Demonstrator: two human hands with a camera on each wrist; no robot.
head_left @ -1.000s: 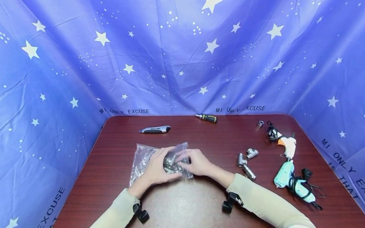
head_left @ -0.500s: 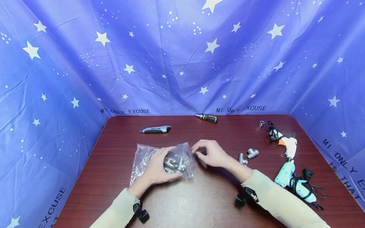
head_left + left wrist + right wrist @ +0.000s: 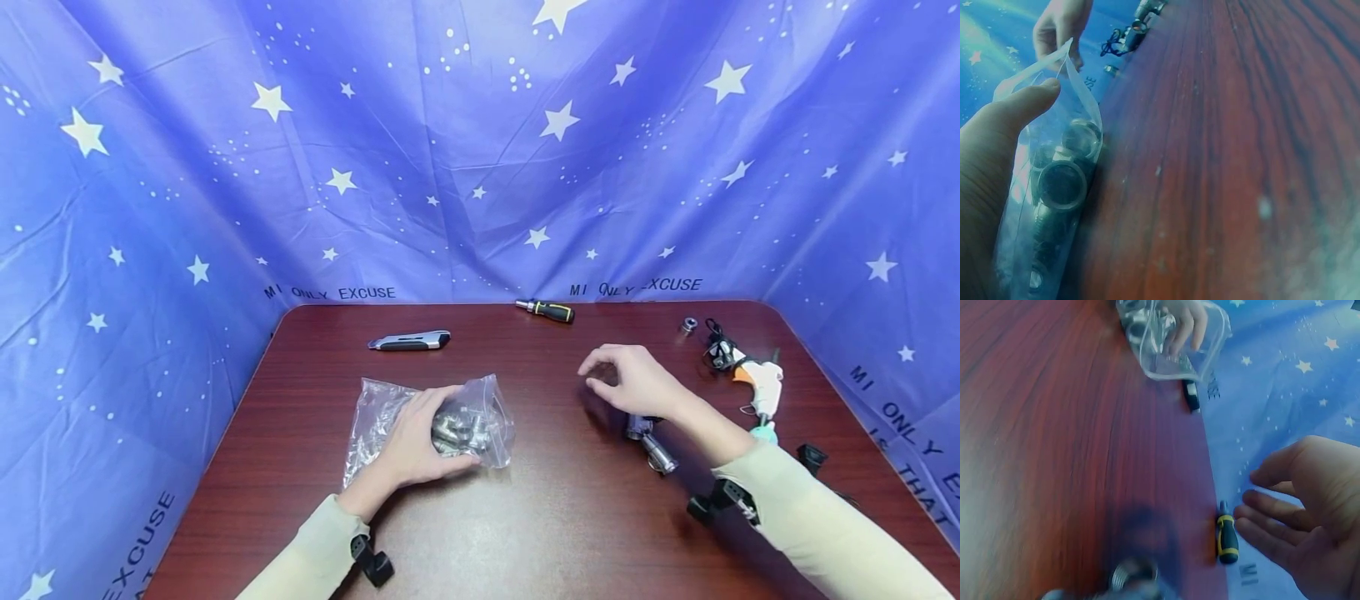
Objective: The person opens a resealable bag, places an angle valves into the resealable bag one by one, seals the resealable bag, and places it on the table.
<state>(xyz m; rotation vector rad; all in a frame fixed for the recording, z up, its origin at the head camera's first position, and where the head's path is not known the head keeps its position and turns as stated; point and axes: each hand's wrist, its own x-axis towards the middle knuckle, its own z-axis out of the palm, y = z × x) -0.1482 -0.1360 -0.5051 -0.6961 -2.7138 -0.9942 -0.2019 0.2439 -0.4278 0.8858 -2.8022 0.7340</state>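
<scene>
My left hand [image 3: 423, 433] lies over a clear plastic zip bag [image 3: 375, 410] in the middle of the table, fingers curled round the metal pipe fittings [image 3: 463, 429] inside it. In the left wrist view my thumb presses on the plastic bag [image 3: 1054, 187], and round threaded metal fittings [image 3: 1063, 184] show through it. My right hand [image 3: 611, 377] hovers to the right of the bag, fingers relaxed and holding nothing. In the right wrist view its palm [image 3: 1300, 519] is bare. Loose metal fittings [image 3: 652, 446] lie just below that wrist.
A dark red wooden table [image 3: 525, 517] is ringed by a blue star-print cloth. At the back lie a grey utility knife [image 3: 408, 341] and a black-and-yellow screwdriver [image 3: 551, 311]. A small metal nut [image 3: 687, 324] and a white glue gun [image 3: 761, 383] with cords sit at the right.
My right hand has let go of the bag and moved right and away, over the loose fittings. My left hand has stayed on the bag.
</scene>
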